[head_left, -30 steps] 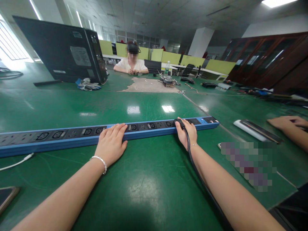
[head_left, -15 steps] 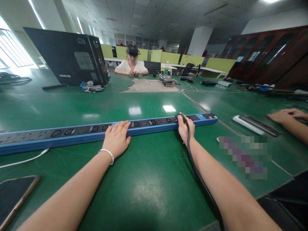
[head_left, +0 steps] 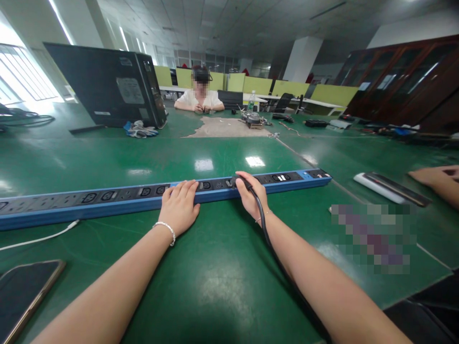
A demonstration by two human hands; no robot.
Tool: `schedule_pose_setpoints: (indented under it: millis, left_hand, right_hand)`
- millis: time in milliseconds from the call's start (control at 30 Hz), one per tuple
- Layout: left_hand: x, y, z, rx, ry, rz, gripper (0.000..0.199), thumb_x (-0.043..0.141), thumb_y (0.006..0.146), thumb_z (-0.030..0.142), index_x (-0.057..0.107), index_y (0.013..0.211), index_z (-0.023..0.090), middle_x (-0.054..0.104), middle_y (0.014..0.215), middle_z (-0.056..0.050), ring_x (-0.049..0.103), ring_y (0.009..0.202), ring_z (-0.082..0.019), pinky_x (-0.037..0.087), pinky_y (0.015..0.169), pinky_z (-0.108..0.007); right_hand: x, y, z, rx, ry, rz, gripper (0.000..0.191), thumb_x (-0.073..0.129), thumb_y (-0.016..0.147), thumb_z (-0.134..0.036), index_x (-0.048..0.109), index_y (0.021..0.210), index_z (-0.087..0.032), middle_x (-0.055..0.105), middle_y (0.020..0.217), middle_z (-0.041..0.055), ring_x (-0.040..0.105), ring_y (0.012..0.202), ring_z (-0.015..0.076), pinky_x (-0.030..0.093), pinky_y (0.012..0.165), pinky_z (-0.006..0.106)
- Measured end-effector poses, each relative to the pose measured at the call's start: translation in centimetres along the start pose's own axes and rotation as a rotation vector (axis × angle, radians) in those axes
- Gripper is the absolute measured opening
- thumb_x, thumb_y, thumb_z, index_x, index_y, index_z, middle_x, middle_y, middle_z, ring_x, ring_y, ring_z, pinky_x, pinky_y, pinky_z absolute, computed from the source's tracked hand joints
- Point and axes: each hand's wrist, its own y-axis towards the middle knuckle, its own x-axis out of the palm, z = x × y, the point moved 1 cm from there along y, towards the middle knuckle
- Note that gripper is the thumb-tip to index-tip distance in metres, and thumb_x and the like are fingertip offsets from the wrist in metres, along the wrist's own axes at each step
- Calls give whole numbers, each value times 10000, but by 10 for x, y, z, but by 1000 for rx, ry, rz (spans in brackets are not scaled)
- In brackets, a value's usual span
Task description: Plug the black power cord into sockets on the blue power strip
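A long blue power strip (head_left: 118, 210) with black sockets lies across the green table. My left hand (head_left: 179, 205) rests flat on its middle part, fingers stretched over the top and near edge, holding nothing. To the right, my right hand (head_left: 252, 193) is closed around the plug (head_left: 234, 181) of a black cable, at the strip's sockets. Whether the plug sits in a socket or just above it cannot be made out. The black cable (head_left: 264, 224) runs from the plug down along my right forearm.
A phone (head_left: 28, 291) and a white cable (head_left: 46, 242) lie at the left. Behind stand a black computer case (head_left: 107, 86) and gloves (head_left: 141, 129). A person (head_left: 199, 98) sits opposite; another person's hand (head_left: 435, 177) is at the right, near a white bar (head_left: 380, 188).
My right hand has moved left along the strip with the plug, closer to my left hand. The sockets at the right are uncovered. My left hand stays on the strip; the view shifted slightly.
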Motion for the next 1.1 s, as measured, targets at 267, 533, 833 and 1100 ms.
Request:
schedule_pose_setpoints:
  millis: [267,533,833,1100]
  left_hand:
    - [-1,0,2,-17,-15,-14,537,439,817,284,393,1342,183,470,1389,-99,404,1275,-259,255,1038,-447]
    - [1,0,1,-16,-28,-20,542,441,821,292,387,1346,172,459,1401,-83,388,1288,-249,251,1051,-444]
    - [2,-1,-1,-12,-52,-26,544,441,821,289,382,1352,185,445,1416,-68,370,1304,-237,243,1063,-444]
    - [2,-1,-1,-3,-56,-10,544,453,815,287,387,1345,180,453,1409,-66,379,1292,-242,249,1054,-447]
  right_hand:
    - [35,6,-23,-8,-124,-95,336,396,898,-417,605,1107,-258,692,1056,7,632,963,176,412,955,329]
    - [38,10,-28,108,-203,-54,358,396,889,-435,659,1026,-234,717,905,39,652,855,215,464,813,305]
    - [38,8,-25,104,-211,-27,355,379,890,-430,670,974,-245,718,892,35,651,841,212,458,803,300]
    - [43,4,-36,-7,-404,-34,360,393,909,-388,630,1087,-183,719,913,80,654,870,200,419,839,290]
